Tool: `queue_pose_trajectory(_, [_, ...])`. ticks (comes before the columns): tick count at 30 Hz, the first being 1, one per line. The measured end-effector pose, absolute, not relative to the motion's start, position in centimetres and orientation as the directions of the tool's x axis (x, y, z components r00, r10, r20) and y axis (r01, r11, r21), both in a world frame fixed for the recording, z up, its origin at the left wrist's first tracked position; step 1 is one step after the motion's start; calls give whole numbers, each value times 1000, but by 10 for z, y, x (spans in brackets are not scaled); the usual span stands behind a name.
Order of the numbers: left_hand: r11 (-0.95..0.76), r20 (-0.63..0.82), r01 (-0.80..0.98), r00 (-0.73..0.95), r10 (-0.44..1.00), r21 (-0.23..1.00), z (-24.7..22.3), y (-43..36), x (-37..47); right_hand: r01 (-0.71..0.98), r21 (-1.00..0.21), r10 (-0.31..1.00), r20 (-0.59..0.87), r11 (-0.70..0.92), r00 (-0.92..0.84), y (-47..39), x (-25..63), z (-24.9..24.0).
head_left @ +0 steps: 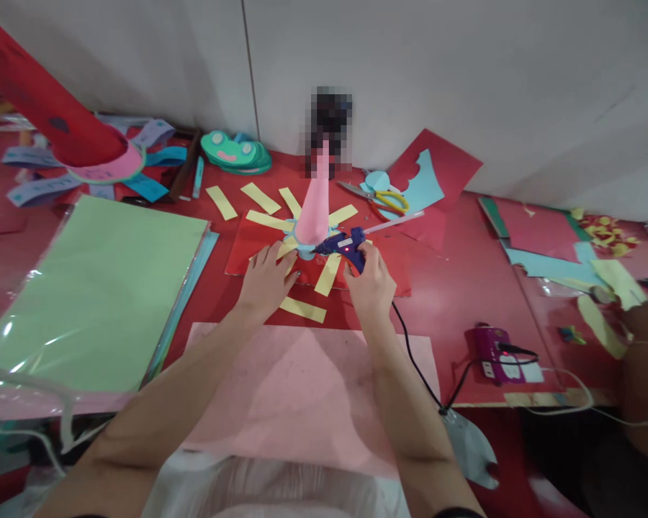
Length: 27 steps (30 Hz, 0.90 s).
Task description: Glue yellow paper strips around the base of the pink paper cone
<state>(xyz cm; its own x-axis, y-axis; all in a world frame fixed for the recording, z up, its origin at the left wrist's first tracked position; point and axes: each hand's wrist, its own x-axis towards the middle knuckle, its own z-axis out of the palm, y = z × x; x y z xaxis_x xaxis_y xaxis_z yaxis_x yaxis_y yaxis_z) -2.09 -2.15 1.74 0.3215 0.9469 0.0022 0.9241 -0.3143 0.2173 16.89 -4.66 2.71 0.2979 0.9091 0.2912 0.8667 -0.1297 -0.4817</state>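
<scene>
My right hand (pixel 371 284) grips a blue hot glue gun (pixel 350 244) with a red light on its side and a clear glue stick (pixel 397 221) out of its back. The gun's nozzle points left at the base of a pink paper cone (pixel 314 212), which stands on a light blue paper piece (pixel 305 253). Yellow paper strips (pixel 328 275) fan out around that base. My left hand (pixel 264 279) lies palm down left of the cone, thumb apart from the fingers, fingertips at a yellow strip (pixel 288 248). A red sheet (pixel 243 248) lies underneath.
Scissors (pixel 386 199) lie behind the gun among blue and red paper scraps. A wrapped green paper pack (pixel 102 280) and a red tube (pixel 54 108) are at left. The gun's black cord (pixel 405 331) runs to a purple power box (pixel 494 352). Another person's arm (pixel 645 360) is at right.
</scene>
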Motion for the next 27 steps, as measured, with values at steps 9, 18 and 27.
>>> queue_pose_trajectory(9, [-328,10,926,332,943,187,16,-21,-22,744,-612,890,139,-267,434,-42,177,30])
queue_pose_trajectory(18, [-327,10,919,333,943,222,15,-21,-22,755,-558,863,129,-344,489,-40,193,30])
queue_pose_trajectory(27, [-315,-14,927,324,946,203,18,-22,-21,795,-520,857,206,-313,473,-42,189,31])
